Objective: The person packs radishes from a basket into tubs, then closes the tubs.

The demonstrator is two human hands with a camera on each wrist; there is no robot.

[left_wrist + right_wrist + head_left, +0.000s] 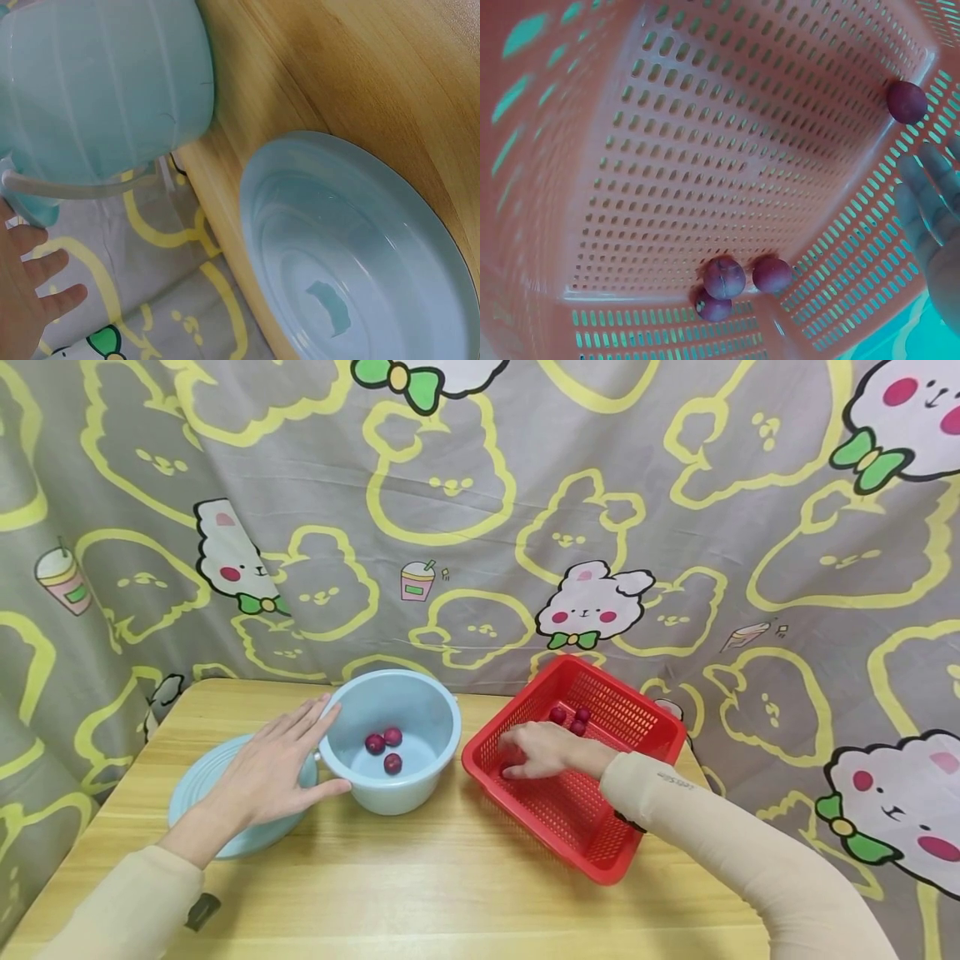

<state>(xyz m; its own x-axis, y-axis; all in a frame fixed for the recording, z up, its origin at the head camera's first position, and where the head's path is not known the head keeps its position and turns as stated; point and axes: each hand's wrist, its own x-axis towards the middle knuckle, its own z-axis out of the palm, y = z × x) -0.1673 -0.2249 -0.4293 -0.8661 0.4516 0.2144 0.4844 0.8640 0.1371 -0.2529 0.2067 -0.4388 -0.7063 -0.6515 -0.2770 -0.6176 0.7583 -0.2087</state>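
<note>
My left hand (273, 768) is spread with straight fingers, its fingertips right at the left rim of a light blue bucket (408, 797). Three dark red plums (392, 764) lie on the bucket's floor. Over on the right, my right hand (536, 750) reaches down inside a red perforated basket (573, 827). One plum (907, 103) lies by the basket wall, near the fingers of that hand, with a gap between them in the right wrist view. Three more plums (724, 277) sit together in another corner of the basket. Nothing shows in either hand.
A light blue round lid (360, 247) lies on the wooden table (420, 885), left of the bucket and partly beneath my left hand in the head view. The bucket has a pale handle (82, 189). A patterned grey curtain (465, 635) hangs behind the table.
</note>
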